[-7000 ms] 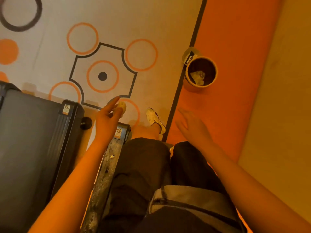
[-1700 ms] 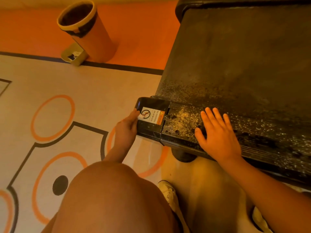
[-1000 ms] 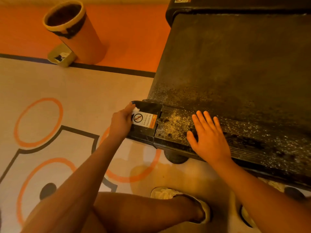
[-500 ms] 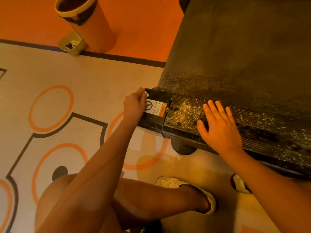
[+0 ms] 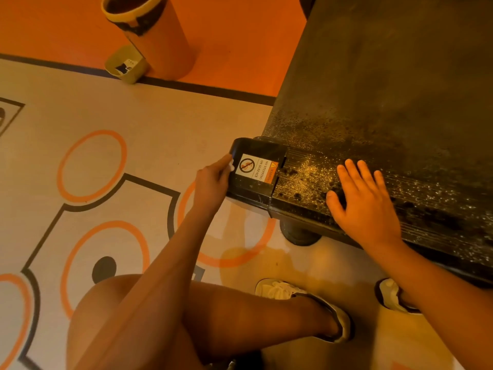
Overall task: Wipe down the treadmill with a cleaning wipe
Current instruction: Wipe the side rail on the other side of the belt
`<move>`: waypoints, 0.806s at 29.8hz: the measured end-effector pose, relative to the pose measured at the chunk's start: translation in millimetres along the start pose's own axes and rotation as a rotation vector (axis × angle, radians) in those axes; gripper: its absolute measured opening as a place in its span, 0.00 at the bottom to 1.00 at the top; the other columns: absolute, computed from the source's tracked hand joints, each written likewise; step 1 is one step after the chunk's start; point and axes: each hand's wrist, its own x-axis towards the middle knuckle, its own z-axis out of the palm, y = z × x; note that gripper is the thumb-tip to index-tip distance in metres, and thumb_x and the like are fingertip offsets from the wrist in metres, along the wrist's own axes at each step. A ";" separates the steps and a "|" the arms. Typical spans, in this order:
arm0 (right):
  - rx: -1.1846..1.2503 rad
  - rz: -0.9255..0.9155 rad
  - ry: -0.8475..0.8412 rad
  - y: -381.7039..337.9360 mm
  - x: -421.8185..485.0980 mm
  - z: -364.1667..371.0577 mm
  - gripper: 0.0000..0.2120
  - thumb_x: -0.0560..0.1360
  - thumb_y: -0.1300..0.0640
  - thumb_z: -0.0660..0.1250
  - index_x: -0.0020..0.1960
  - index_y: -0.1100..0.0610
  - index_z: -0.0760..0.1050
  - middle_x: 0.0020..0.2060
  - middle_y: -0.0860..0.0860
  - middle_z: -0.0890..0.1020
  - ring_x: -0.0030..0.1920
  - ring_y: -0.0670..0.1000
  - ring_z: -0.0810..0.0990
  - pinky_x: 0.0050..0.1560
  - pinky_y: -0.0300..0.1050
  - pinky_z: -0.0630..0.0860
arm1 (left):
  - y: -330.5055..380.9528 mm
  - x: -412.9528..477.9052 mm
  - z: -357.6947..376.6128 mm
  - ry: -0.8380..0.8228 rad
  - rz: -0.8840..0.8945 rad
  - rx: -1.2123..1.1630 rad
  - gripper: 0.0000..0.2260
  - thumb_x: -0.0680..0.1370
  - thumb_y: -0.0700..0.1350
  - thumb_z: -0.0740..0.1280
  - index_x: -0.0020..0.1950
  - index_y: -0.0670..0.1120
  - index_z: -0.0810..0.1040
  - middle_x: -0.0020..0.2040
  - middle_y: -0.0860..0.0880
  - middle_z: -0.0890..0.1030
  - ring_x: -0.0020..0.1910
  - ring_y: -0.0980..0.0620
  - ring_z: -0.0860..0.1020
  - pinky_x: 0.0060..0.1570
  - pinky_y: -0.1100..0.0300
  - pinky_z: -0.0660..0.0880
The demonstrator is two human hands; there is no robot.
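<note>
The black treadmill (image 5: pixel 394 84) fills the upper right; its near side rail is speckled with dust. A black end cap (image 5: pixel 256 166) with a white and orange warning sticker closes the rail's left end. My left hand (image 5: pixel 213 180) pinches a small white cleaning wipe (image 5: pixel 231 164) and presses it against the cap's left edge; most of the wipe is hidden by my fingers. My right hand (image 5: pixel 365 204) lies flat on the dusty rail, fingers straight and spread.
An orange waste bin (image 5: pixel 157 36) with a pedal stands on the orange floor strip at the upper left. The pale floor carries orange circles and black lines. My bent knee (image 5: pixel 138 316) and two light shoes (image 5: pixel 301 303) sit at the bottom; a round treadmill foot (image 5: pixel 298 233) shows under the rail.
My left hand with the wipe slid down along the end cap's left edge from its far corner. My right hand stays flat on the rail. The view shifted slightly.
</note>
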 end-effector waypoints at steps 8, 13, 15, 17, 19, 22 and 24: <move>-0.004 -0.006 -0.003 0.2 0.0 0.6 0.33 0.82 0.39 0.46 0.80 0.58 0.59 0.80 0.56 0.60 0.81 0.58 0.54 0.79 0.61 0.52 | 36.1 54.2 19.7 -0.038 0.000 0.043 0.14 0.84 0.41 0.61 0.68 0.48 0.78 0.58 0.42 0.84 0.52 0.46 0.83 0.54 0.47 0.81; -0.001 -0.005 -0.015 0.5 -0.4 -0.4 0.33 0.82 0.39 0.46 0.80 0.58 0.59 0.80 0.56 0.60 0.81 0.58 0.54 0.79 0.61 0.52 | 25.3 6.9 5.2 -0.048 0.014 0.009 0.14 0.85 0.46 0.60 0.69 0.48 0.78 0.56 0.46 0.84 0.52 0.54 0.82 0.54 0.56 0.80; 0.002 0.001 -0.009 -0.5 -0.7 -0.2 0.34 0.82 0.39 0.46 0.80 0.58 0.59 0.80 0.56 0.60 0.81 0.58 0.54 0.79 0.61 0.52 | 16.9 -26.1 -1.0 -0.011 0.023 -0.066 0.13 0.85 0.45 0.60 0.68 0.48 0.78 0.56 0.50 0.84 0.53 0.63 0.81 0.53 0.65 0.78; 0.000 0.001 -0.004 0.0 0.2 0.7 0.34 0.82 0.39 0.46 0.80 0.58 0.59 0.80 0.56 0.60 0.80 0.58 0.55 0.79 0.61 0.51 | 8.4 -42.3 0.7 0.028 0.020 -0.095 0.14 0.85 0.44 0.61 0.68 0.48 0.78 0.60 0.50 0.83 0.59 0.61 0.79 0.58 0.66 0.77; -0.005 -0.005 -0.006 0.7 0.3 0.6 0.34 0.82 0.39 0.46 0.80 0.58 0.59 0.79 0.57 0.60 0.80 0.58 0.55 0.79 0.61 0.52 | 7.9 -39.4 2.7 0.032 0.000 -0.084 0.14 0.84 0.43 0.62 0.69 0.48 0.78 0.62 0.49 0.82 0.61 0.57 0.79 0.61 0.63 0.76; -0.007 -0.004 -0.003 0.3 -0.5 1.0 0.34 0.82 0.39 0.46 0.80 0.58 0.59 0.79 0.57 0.61 0.80 0.58 0.55 0.79 0.61 0.52 | 19.9 -15.6 3.4 -0.022 0.008 -0.003 0.15 0.84 0.42 0.61 0.70 0.46 0.77 0.62 0.45 0.82 0.58 0.53 0.80 0.59 0.59 0.77; -0.001 -0.004 -0.006 0.2 -0.1 0.3 0.34 0.82 0.39 0.46 0.80 0.58 0.59 0.80 0.57 0.60 0.80 0.58 0.55 0.79 0.61 0.52 | 27.2 5.5 5.9 -0.070 -0.008 0.071 0.16 0.84 0.43 0.61 0.71 0.46 0.76 0.66 0.43 0.80 0.61 0.47 0.80 0.62 0.53 0.76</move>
